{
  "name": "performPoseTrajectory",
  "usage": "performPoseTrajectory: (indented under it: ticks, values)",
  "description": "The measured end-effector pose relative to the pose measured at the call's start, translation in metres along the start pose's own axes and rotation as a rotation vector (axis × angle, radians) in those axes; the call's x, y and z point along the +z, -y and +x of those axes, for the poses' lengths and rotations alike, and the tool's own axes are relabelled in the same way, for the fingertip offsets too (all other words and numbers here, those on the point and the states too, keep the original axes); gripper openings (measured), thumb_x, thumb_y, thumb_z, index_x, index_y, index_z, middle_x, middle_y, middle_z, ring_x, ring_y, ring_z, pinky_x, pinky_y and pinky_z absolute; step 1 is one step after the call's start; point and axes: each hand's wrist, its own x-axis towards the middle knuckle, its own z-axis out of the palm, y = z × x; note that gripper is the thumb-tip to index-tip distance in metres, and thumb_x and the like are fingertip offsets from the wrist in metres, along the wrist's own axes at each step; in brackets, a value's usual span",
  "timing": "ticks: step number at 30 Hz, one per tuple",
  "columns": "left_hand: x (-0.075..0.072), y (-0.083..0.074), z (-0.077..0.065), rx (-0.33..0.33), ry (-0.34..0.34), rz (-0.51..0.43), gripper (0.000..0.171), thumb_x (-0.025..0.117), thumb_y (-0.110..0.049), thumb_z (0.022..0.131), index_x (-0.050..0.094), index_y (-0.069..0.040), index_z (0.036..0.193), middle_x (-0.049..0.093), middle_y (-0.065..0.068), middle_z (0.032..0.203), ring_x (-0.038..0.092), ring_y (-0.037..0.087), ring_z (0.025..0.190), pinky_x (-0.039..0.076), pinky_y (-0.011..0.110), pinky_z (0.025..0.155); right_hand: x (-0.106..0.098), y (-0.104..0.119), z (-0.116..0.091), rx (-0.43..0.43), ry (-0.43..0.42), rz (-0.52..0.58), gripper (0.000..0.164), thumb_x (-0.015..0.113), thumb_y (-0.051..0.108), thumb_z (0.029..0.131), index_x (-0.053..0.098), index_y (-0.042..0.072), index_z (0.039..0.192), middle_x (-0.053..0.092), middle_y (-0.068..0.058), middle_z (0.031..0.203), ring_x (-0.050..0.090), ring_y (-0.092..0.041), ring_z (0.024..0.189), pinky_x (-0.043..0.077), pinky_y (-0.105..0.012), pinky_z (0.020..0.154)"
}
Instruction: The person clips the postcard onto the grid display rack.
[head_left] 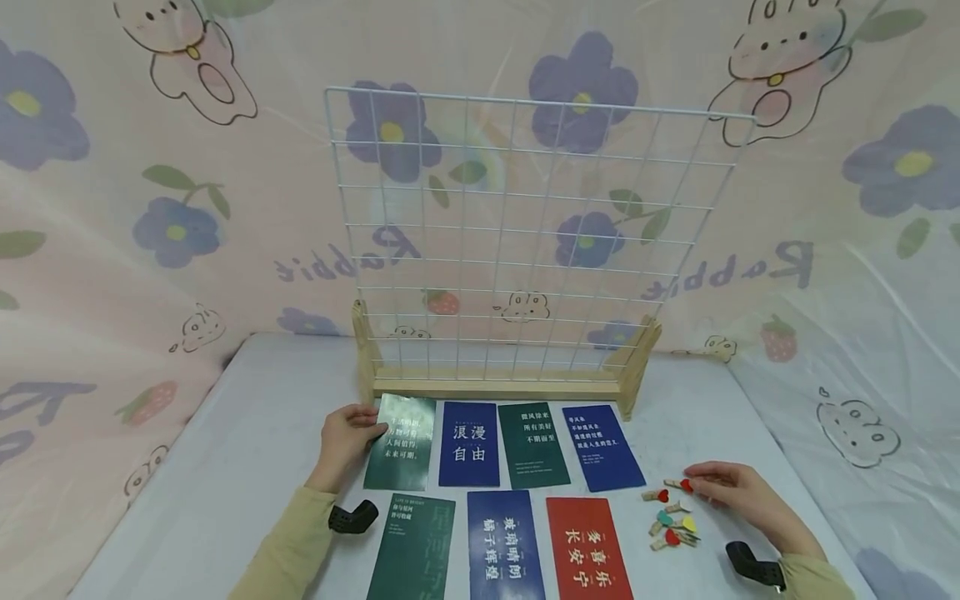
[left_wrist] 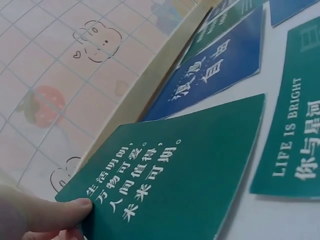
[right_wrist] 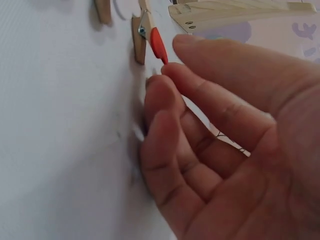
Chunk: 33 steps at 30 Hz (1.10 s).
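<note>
My left hand (head_left: 347, 442) pinches a green card (head_left: 401, 450) by its left edge. In the left wrist view the thumb (left_wrist: 75, 210) lies on top of this card, and the other fingers are partly hidden under it. The card's near part tilts up from the table. My right hand (head_left: 738, 493) is at a small wooden clothespin with a red heart (right_wrist: 158, 44). Its index fingertip meets the heart's end, while the thumb stands a little apart and the other fingers curl loosely. More small clothespins (head_left: 667, 537) with coloured hearts lie close by.
A white wire grid (head_left: 525, 233) stands upright in a wooden base (head_left: 495, 388) behind the cards. Beside the held card lie a blue card (head_left: 468, 467), a green card (head_left: 534, 471) and another blue card (head_left: 603, 467). A red card (head_left: 588, 575) is in the front row.
</note>
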Motion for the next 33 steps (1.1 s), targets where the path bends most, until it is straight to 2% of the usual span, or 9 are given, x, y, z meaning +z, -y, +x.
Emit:
performPoseTrajectory:
  ticks: [9,15,23,33]
  values:
    - [-0.006,-0.003,0.002,0.014,0.074,-0.045,0.023,0.071,-0.001,0.084,0.064,0.010,0.104,0.066,0.015,0.086,0.057,0.012,0.068,0.047,0.022,0.054,0.000,0.006,0.002,0.006,-0.012,-0.055,0.039,0.068,0.027,0.090,0.064,-0.003,0.114,0.066,-0.008,0.103,0.055,-0.020,0.082,0.048,-0.031,0.067]
    - [-0.007,-0.003,0.003,-0.035,0.115,-0.087,0.025,0.069,-0.003,0.087,0.063,0.007,0.109,0.063,0.011,0.089,0.055,0.012,0.069,0.048,0.021,0.056,0.001,0.003,0.003,0.015,-0.009,-0.060,0.035,0.069,0.024,0.089,0.066,-0.002,0.111,0.066,-0.008,0.101,0.055,-0.020,0.082,0.048,-0.032,0.069]
    - [-0.011,-0.009,0.000,-0.054,0.151,-0.116,0.030,0.069,-0.008,0.088,0.062,0.005,0.114,0.063,0.012,0.097,0.056,0.014,0.078,0.050,0.021,0.063,0.001,0.003,0.003,0.009,-0.006,-0.066,0.031,0.070,0.021,0.088,0.067,-0.003,0.108,0.067,-0.008,0.099,0.055,-0.020,0.081,0.048,-0.032,0.068]
    - [-0.016,-0.016,-0.003,-0.022,0.178,-0.161,0.033,0.069,-0.012,0.090,0.061,0.006,0.115,0.065,0.012,0.100,0.059,0.015,0.082,0.053,0.027,0.069,0.002,0.002,0.004,-0.025,-0.010,-0.081,0.027,0.068,0.021,0.090,0.068,-0.002,0.104,0.066,-0.005,0.092,0.051,-0.020,0.077,0.046,-0.029,0.061]
